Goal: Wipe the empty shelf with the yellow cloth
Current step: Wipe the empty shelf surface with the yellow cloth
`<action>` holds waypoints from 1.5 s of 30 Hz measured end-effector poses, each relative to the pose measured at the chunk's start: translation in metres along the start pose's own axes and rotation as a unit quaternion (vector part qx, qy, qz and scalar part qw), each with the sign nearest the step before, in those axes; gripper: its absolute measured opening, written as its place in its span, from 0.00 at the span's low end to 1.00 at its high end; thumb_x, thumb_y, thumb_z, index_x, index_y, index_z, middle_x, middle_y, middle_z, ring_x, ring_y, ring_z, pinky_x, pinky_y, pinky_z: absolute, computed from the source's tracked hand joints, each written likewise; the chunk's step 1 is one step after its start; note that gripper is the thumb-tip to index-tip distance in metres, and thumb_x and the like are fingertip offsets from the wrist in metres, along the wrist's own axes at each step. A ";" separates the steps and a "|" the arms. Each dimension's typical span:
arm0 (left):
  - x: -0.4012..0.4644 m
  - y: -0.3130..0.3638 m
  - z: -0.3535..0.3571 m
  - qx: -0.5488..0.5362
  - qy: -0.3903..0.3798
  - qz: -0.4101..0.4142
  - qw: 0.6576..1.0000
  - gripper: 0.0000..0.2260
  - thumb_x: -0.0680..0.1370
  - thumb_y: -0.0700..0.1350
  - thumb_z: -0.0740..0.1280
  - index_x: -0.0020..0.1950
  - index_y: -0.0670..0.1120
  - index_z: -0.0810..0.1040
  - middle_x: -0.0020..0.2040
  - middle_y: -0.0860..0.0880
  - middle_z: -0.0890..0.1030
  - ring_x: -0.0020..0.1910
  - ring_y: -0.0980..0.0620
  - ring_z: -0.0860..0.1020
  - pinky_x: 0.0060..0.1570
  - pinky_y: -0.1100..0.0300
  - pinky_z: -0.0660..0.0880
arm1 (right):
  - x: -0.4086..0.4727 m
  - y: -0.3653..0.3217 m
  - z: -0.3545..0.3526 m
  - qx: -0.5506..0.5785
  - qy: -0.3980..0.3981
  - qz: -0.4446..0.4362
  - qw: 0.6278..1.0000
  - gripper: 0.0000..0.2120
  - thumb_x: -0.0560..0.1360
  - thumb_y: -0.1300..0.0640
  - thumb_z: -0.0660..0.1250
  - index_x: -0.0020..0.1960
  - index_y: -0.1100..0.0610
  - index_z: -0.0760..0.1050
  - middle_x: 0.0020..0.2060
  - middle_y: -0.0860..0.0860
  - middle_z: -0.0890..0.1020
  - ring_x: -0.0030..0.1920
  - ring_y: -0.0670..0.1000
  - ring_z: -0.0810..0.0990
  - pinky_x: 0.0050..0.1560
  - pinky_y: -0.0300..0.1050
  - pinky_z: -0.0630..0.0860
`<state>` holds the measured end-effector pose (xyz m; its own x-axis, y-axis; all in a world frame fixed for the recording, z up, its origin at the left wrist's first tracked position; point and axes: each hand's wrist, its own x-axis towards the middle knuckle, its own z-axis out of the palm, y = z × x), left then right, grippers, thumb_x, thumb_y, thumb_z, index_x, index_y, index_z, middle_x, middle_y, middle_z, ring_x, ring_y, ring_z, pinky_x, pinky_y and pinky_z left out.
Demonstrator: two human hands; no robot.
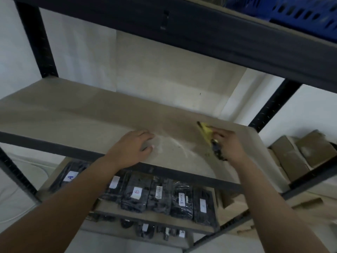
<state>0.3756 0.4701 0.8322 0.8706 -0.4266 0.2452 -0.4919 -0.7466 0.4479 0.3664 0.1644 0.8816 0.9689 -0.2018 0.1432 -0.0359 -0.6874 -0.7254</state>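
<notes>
The empty shelf (76, 114) is a beige board in a black metal frame, filling the middle of the view. My right hand (230, 145) grips the yellow cloth (206, 131) at the shelf's right front part, with the cloth pressed against the board. Something dark and bunched hangs below that hand; I cannot tell what it is. My left hand (132, 148) rests flat on the board near the front edge, fingers spread, holding nothing. Faint wet streaks (175, 143) run across the board between the two hands.
The shelf below holds several black packs with white labels (160, 194). A blue perforated crate (300, 13) sits on the shelf above. Cardboard boxes (300, 154) stand on a neighbouring rack at right. Black uprights (36, 39) frame the unit; a white wall lies behind.
</notes>
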 end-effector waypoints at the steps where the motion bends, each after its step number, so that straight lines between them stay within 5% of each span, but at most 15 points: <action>1: 0.000 -0.003 -0.004 0.010 -0.004 0.007 1.000 0.19 0.78 0.52 0.62 0.67 0.49 0.72 0.69 0.49 0.72 0.66 0.49 0.69 0.64 0.61 0.61 | -0.003 0.014 -0.016 -0.054 0.043 0.019 0.997 0.13 0.77 0.59 0.61 0.59 0.60 0.78 0.48 0.55 0.81 0.40 0.46 0.78 0.42 0.36 0.75; 3: -0.002 -0.013 -0.011 0.058 -0.006 0.019 0.998 0.19 0.78 0.53 0.60 0.67 0.48 0.72 0.67 0.47 0.73 0.65 0.48 0.70 0.65 0.57 0.63 | -0.013 0.044 -0.039 -0.171 0.073 0.070 0.980 0.16 0.78 0.57 0.59 0.65 0.59 0.73 0.51 0.60 0.81 0.43 0.54 0.80 0.45 0.46 0.77; 6: -0.006 -0.020 -0.013 0.063 0.001 0.002 0.998 0.19 0.78 0.52 0.61 0.67 0.47 0.72 0.68 0.47 0.72 0.67 0.47 0.69 0.67 0.54 0.63 | -0.029 0.075 -0.047 -0.383 -0.048 0.061 0.920 0.22 0.80 0.52 0.54 0.73 0.55 0.61 0.72 0.57 0.66 0.71 0.59 0.64 0.70 0.53 0.62; 10: -0.007 -0.019 -0.008 0.073 0.000 0.012 0.997 0.19 0.79 0.51 0.59 0.67 0.46 0.71 0.68 0.46 0.72 0.67 0.46 0.68 0.68 0.52 0.62 | -0.037 0.055 -0.022 -0.400 -0.070 0.079 0.910 0.23 0.81 0.53 0.52 0.75 0.51 0.55 0.77 0.54 0.53 0.75 0.58 0.56 0.72 0.55 0.60; 16: -0.008 -0.023 -0.009 0.068 -0.018 0.011 0.997 0.20 0.79 0.52 0.57 0.68 0.47 0.69 0.70 0.46 0.70 0.68 0.46 0.67 0.69 0.50 0.62 | -0.081 -0.021 0.075 -0.303 0.059 0.001 0.951 0.18 0.78 0.55 0.58 0.67 0.52 0.71 0.73 0.51 0.66 0.72 0.56 0.64 0.66 0.51 0.67; 20: -0.006 -0.020 -0.013 0.055 -0.028 0.009 0.998 0.19 0.79 0.52 0.57 0.68 0.47 0.69 0.69 0.46 0.70 0.68 0.46 0.67 0.68 0.50 0.62 | -0.084 -0.067 0.103 -0.210 0.032 -0.001 0.977 0.17 0.78 0.56 0.57 0.65 0.55 0.73 0.64 0.56 0.76 0.60 0.60 0.76 0.56 0.50 0.72; 23: -0.007 -0.019 -0.015 0.037 -0.034 0.008 0.999 0.19 0.79 0.50 0.59 0.67 0.45 0.70 0.68 0.46 0.71 0.67 0.46 0.68 0.67 0.51 0.64 | -0.085 -0.087 0.103 0.032 0.022 0.059 0.997 0.13 0.78 0.58 0.56 0.46 0.59 0.79 0.39 0.58 0.82 0.40 0.57 0.81 0.37 0.47 0.74; 25: -0.008 -0.022 -0.019 0.005 -0.045 0.002 0.999 0.18 0.79 0.49 0.60 0.67 0.45 0.71 0.69 0.45 0.70 0.67 0.46 0.67 0.67 0.53 0.64 | -0.083 -0.085 0.085 0.220 0.068 0.153 0.961 0.15 0.78 0.58 0.57 0.35 0.55 0.75 0.26 0.51 0.77 0.24 0.47 0.76 0.23 0.37 0.68; 27: -0.007 -0.026 -0.023 -0.027 -0.047 -0.019 0.998 0.18 0.78 0.48 0.62 0.67 0.44 0.71 0.70 0.44 0.68 0.68 0.45 0.66 0.67 0.56 0.62 | -0.076 -0.065 0.058 0.241 0.111 0.185 0.946 0.14 0.78 0.55 0.57 0.36 0.53 0.74 0.25 0.50 0.75 0.22 0.47 0.72 0.22 0.35 0.65; 29: -0.006 -0.028 -0.023 -0.025 -0.036 -0.027 0.999 0.18 0.78 0.48 0.62 0.67 0.45 0.72 0.70 0.44 0.68 0.68 0.45 0.67 0.66 0.57 0.63 | -0.064 -0.039 0.035 0.132 0.125 0.149 0.972 0.12 0.79 0.54 0.56 0.46 0.54 0.77 0.33 0.54 0.79 0.30 0.52 0.75 0.29 0.40 0.68; 31: -0.006 -0.027 -0.019 0.002 -0.018 -0.026 1.000 0.18 0.78 0.49 0.60 0.67 0.45 0.72 0.70 0.45 0.69 0.66 0.45 0.68 0.65 0.56 0.64 | -0.050 -0.006 0.022 -0.151 0.063 0.100 0.981 0.17 0.80 0.53 0.52 0.65 0.56 0.71 0.54 0.59 0.79 0.51 0.60 0.78 0.46 0.49 0.74; 33: -0.005 -0.026 -0.014 0.021 -0.006 -0.024 0.999 0.18 0.79 0.49 0.59 0.67 0.44 0.71 0.69 0.46 0.70 0.66 0.45 0.69 0.65 0.55 0.65 | -0.035 0.018 0.022 -0.317 -0.017 0.082 0.945 0.21 0.80 0.52 0.49 0.72 0.54 0.61 0.71 0.58 0.64 0.69 0.64 0.63 0.67 0.56 0.65; 38: -0.003 -0.029 -0.010 0.040 0.006 -0.025 0.999 0.18 0.79 0.49 0.58 0.67 0.44 0.71 0.68 0.45 0.71 0.66 0.46 0.68 0.66 0.54 0.64 | 0.020 0.000 0.050 -0.341 -0.096 0.058 0.933 0.22 0.80 0.53 0.50 0.74 0.44 0.55 0.77 0.54 0.51 0.75 0.62 0.49 0.74 0.57 0.55; 41: -0.002 -0.032 -0.010 0.036 0.010 -0.035 0.999 0.18 0.79 0.49 0.58 0.67 0.45 0.71 0.68 0.46 0.71 0.66 0.47 0.68 0.67 0.55 0.63 | 0.029 -0.031 0.081 -0.326 -0.142 -0.062 0.933 0.24 0.80 0.56 0.55 0.74 0.45 0.56 0.77 0.53 0.54 0.75 0.59 0.52 0.74 0.51 0.52; 45: -0.001 -0.034 -0.009 0.034 0.019 -0.050 0.998 0.18 0.78 0.49 0.59 0.67 0.46 0.71 0.69 0.47 0.70 0.68 0.47 0.67 0.67 0.55 0.63 | -0.008 -0.055 0.112 -0.204 -0.114 -0.170 0.957 0.18 0.78 0.59 0.58 0.68 0.51 0.71 0.72 0.55 0.67 0.71 0.56 0.65 0.67 0.46 0.64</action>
<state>0.3914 0.5003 0.8248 0.9141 -0.3303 0.2352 -0.4016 -0.8175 0.4128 0.3880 0.2823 0.8451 0.9680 0.2085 0.1399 0.2443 -0.9107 -0.3331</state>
